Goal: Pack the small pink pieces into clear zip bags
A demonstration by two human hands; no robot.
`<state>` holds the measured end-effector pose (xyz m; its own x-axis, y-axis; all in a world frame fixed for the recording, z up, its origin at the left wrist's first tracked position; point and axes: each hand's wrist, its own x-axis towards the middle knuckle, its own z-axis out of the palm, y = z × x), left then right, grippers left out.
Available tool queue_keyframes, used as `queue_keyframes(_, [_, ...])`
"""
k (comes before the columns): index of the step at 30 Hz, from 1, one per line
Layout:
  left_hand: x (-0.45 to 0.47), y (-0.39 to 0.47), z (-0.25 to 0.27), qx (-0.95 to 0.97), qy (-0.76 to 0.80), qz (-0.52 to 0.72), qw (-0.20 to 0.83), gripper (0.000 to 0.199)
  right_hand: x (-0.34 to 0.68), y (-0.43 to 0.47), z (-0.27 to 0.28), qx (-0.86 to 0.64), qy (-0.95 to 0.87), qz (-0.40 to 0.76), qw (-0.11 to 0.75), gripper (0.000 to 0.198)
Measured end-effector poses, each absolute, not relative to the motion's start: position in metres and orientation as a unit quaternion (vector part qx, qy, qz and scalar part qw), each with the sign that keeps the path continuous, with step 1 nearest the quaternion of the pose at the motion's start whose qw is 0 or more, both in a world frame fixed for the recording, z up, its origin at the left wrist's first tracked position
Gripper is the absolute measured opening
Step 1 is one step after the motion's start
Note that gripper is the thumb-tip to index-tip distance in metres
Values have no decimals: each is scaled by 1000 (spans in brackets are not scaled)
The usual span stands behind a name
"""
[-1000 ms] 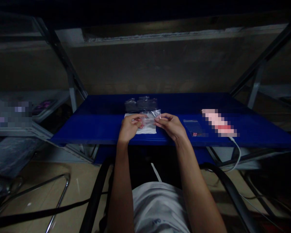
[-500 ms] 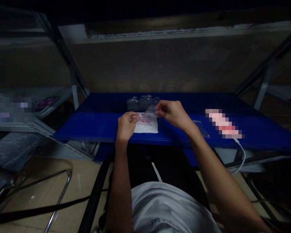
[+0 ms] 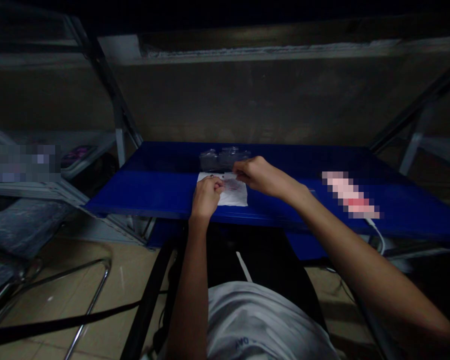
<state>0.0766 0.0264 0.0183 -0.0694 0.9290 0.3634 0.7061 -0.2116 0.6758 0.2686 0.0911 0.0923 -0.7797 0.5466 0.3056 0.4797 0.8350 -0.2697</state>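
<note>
A small clear plastic bag (image 3: 232, 185) is spread between my hands, low over a white sheet (image 3: 234, 201) with small pinkish and dark bits on it. My right hand (image 3: 253, 174) pinches the bag's upper right edge from above. At the bag's left side, over the sheet, my left hand (image 3: 207, 194) has its fingers closed together; what lies between them is too small to make out. Just beyond the hands lie several clear plastic bags (image 3: 225, 157).
The blue table (image 3: 153, 190) has metal frame posts (image 3: 120, 142) on either side. A blurred-out pink and red object (image 3: 348, 195) rests at the right with a white cable (image 3: 378, 232). Beside my lap stands a chair arm (image 3: 146, 295).
The left hand has moved right, toward the right hand. The right hand has shifted slightly left, and the bag now sits lower over the sheet. The view has turned a little.
</note>
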Motion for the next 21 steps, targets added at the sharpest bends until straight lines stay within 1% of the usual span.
queue_keyframes(4, [77, 27, 18, 670, 621, 384, 134, 13, 266, 89, 94, -270, -950, 52, 146, 20])
queue_keyframes(8, [76, 26, 19, 671, 627, 373, 130, 13, 266, 86, 97, -285, -948, 43, 133, 23])
queue_keyframes(11, [76, 25, 20, 670, 633, 366, 128, 14, 270, 85, 100, -301, -942, 55, 139, 26])
queue_keyframes(13, [76, 24, 20, 668, 636, 365, 127, 13, 274, 85, 99, -312, -932, 91, 159, 31])
queue_keyframes(16, [76, 24, 20, 667, 635, 368, 125, 14, 283, 87, 88, -339, -900, 176, 210, 39])
queue_keyframes(18, [76, 24, 20, 669, 632, 370, 124, 15, 288, 86, 74, -365, -866, 234, 248, 35])
queue_keyframes(21, [77, 24, 20, 669, 633, 369, 122, 14, 290, 84, 47, -387, -818, 314, 286, 23])
